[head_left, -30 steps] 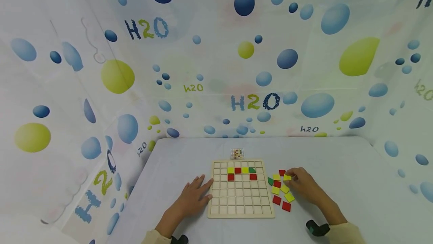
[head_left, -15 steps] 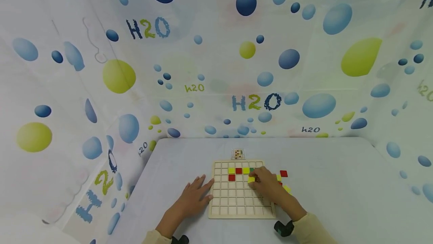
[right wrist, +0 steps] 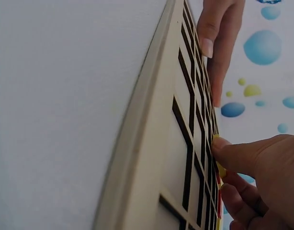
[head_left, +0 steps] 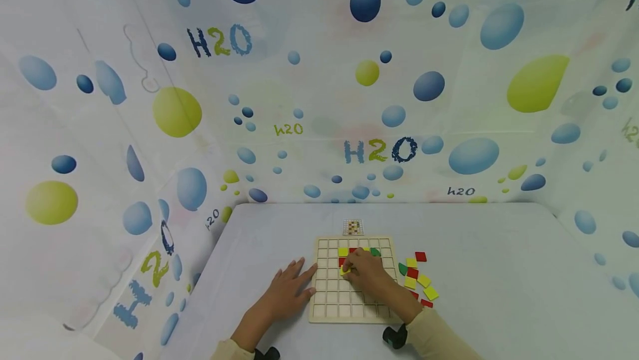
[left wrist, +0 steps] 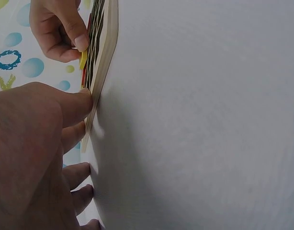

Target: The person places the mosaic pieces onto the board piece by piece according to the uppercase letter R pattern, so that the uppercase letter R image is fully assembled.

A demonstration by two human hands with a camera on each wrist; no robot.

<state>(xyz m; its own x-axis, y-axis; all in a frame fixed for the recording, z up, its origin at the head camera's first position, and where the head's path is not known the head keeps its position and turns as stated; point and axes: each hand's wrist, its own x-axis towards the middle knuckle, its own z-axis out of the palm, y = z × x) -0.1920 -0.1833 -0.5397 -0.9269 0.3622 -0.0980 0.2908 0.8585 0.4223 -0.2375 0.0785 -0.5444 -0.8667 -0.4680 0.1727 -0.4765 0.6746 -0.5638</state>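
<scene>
A wooden grid board (head_left: 324,310) lies on the white table, with a yellow square tile (head_left: 343,252) and a red tile below it among the pieces set in its upper cells. My right hand (head_left: 371,277) pinches a yellow tile (right wrist: 220,168) between thumb and fingers, low over a cell just under that red tile. Part of the upper rows is hidden behind this hand. My left hand (head_left: 288,290) rests with spread fingers at the board's left edge, thumb and index fingertips touching the rim, as the left wrist view also shows.
Loose red and yellow square tiles, such as a yellow tile (head_left: 430,293), lie right of the board with a green rounded piece (head_left: 402,269). A small printed pattern card (head_left: 353,227) sits beyond the board's far edge. A patterned curtain (head_left: 319,99) hangs behind the table.
My right hand has carried a yellow tile from the loose pile leftward across the board to the column under the left red tile. My left hand has stayed at the board's edge.
</scene>
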